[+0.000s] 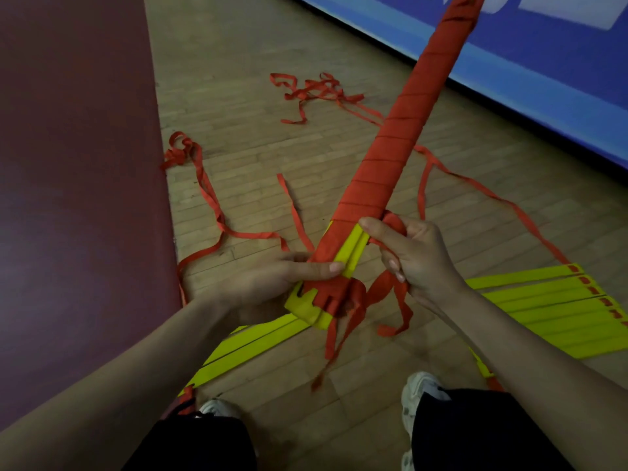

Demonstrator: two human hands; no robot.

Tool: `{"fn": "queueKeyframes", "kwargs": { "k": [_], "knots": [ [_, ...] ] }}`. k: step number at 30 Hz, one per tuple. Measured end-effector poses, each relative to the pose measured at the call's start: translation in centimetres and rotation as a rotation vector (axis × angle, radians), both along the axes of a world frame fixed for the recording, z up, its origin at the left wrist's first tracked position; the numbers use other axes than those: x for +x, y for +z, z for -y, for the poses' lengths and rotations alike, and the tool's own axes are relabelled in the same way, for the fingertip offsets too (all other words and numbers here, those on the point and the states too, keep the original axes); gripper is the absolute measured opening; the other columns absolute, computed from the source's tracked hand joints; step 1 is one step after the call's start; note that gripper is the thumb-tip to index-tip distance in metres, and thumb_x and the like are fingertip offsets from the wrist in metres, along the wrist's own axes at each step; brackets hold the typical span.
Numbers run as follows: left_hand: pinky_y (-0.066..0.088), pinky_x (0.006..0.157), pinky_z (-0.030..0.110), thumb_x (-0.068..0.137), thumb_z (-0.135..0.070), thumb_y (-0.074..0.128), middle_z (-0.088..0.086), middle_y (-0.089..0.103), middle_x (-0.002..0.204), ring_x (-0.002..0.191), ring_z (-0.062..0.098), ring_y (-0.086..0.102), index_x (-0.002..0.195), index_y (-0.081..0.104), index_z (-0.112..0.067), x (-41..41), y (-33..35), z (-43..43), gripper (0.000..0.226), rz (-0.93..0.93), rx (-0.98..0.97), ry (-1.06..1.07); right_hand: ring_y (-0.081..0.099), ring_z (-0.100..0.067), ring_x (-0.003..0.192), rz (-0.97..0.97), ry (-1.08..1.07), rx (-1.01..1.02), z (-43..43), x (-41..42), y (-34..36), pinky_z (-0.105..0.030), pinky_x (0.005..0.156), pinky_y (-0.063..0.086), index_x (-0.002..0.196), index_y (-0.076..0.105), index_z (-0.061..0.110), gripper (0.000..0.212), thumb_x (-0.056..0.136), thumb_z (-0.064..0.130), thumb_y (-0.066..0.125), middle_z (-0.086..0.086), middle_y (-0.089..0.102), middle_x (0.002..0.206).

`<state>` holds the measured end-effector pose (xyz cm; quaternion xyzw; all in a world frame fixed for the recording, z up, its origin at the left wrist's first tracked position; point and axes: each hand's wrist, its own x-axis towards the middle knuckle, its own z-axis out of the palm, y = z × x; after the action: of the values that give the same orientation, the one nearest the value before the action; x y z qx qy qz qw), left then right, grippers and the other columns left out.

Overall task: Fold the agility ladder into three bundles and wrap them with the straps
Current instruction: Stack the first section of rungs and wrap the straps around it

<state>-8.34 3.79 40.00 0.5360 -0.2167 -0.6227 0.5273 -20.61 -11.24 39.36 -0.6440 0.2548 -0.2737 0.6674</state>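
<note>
Above a wooden floor (255, 147), a left hand (268, 283) grips the near end of a stiff-looking, probably light bundle of yellow plastic rungs (384, 158) while the right hand (421, 256) clutches its limp red fabric strap (396, 220).

Wooden floor (258, 137); maroon mat (74, 164) left; blue banner (543, 79) upper right.

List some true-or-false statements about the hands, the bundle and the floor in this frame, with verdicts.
1. The left hand grips the near end of the wrapped bundle. True.
2. The right hand holds nothing. False: it holds a red strap.
3. The wrapped bundle is wound in blue. False: the winding is red.
4. Unwrapped yellow rungs lie flat on the floor to the right. True.
</note>
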Motion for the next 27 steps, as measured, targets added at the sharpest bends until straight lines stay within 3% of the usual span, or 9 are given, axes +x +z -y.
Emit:
{"fn": "queueKeyframes", "kwargs": {
  "k": [4,6,10,13,15,19,23,27],
  "knots": [
    [0.057,0.061,0.030,0.080,0.005,0.068,0.012,0.068,0.078,0.066,0.019,0.067,0.098,0.063,-0.001,-0.9,0.3,-0.1,0.019,0.128,-0.123,-0.002,0.027,-0.009,0.028,-0.011,0.018,-0.023,-0.2,0.2,0.2,-0.017,0.032,0.019,0.059,0.052,0.007,0.036,0.083,0.026,0.070,0.000,0.036,0.035],
    [0.054,0.057,0.026,0.079,0.006,0.068,0.009,0.067,0.074,0.062,0.016,0.065,0.097,0.061,-0.002,-0.8,0.2,0.0,0.021,0.181,-0.163,0.026,0.027,-0.008,0.027,-0.062,0.051,-0.063,-0.1,0.3,0.5,-0.016,0.030,0.020,0.060,0.054,0.008,0.035,0.084,0.029,0.068,0.001,0.037,0.036],
    [0.052,0.055,0.022,0.073,0.004,0.073,0.008,0.068,0.071,0.060,0.013,0.064,0.086,0.066,-0.010,0.4,0.3,-0.2,0.021,0.232,-0.179,0.037,0.032,-0.005,0.027,-0.250,0.270,-0.086,0.2,0.0,1.1,-0.015,0.028,0.024,0.085,0.061,-0.010,0.042,0.087,0.033,0.060,0.003,0.043,0.037],
    [0.053,0.059,0.023,0.070,0.003,0.073,0.010,0.068,0.075,0.063,0.015,0.065,0.093,0.066,-0.007,0.7,0.3,-0.2,0.026,0.259,-0.199,0.041,0.035,-0.005,0.027,-0.339,0.418,-0.071,0.2,-0.3,1.3,-0.014,0.030,0.026,0.066,0.056,0.005,0.034,0.092,0.027,0.058,0.001,0.047,0.041],
    [0.054,0.059,0.024,0.069,0.006,0.073,0.008,0.069,0.076,0.062,0.014,0.065,0.099,0.062,-0.005,0.8,0.4,-0.1,0.034,0.273,-0.199,0.052,0.036,-0.004,0.028,-0.394,0.462,-0.026,0.3,-0.4,1.8,-0.014,0.030,0.027,0.068,0.056,0.005,0.033,0.087,0.031,0.061,0.001,0.047,0.041],
    [0.053,0.057,0.022,0.068,0.006,0.072,0.005,0.070,0.073,0.061,0.012,0.065,0.099,0.061,-0.005,0.8,1.0,-0.1,0.035,0.311,-0.217,0.043,0.033,-0.003,0.028,-0.505,0.579,0.015,0.8,-0.9,2.8,-0.012,0.031,0.025,0.090,0.061,-0.007,0.052,0.074,0.043,0.064,0.002,0.043,0.040],
    [0.051,0.055,0.020,0.072,0.014,0.065,0.002,0.069,0.069,0.059,0.011,0.065,0.096,0.060,-0.006,0.3,1.3,-0.1,0.032,0.314,-0.242,0.035,0.033,-0.002,0.028,-0.541,0.658,0.072,1.1,-1.3,2.7,-0.012,0.032,0.027,0.061,0.054,0.010,0.029,0.080,0.029,0.065,0.003,0.041,0.039],
    [0.050,0.056,0.019,0.075,0.021,0.060,0.000,0.068,0.069,0.060,0.009,0.064,0.098,0.059,-0.006,0.3,1.1,-0.1,0.035,0.362,-0.236,0.036,0.037,-0.001,0.034,-0.518,0.689,0.065,1.3,-1.3,1.9,-0.011,0.036,0.030,0.063,0.059,0.012,0.020,0.073,0.027,0.068,0.005,0.044,0.043]
  ]
}}
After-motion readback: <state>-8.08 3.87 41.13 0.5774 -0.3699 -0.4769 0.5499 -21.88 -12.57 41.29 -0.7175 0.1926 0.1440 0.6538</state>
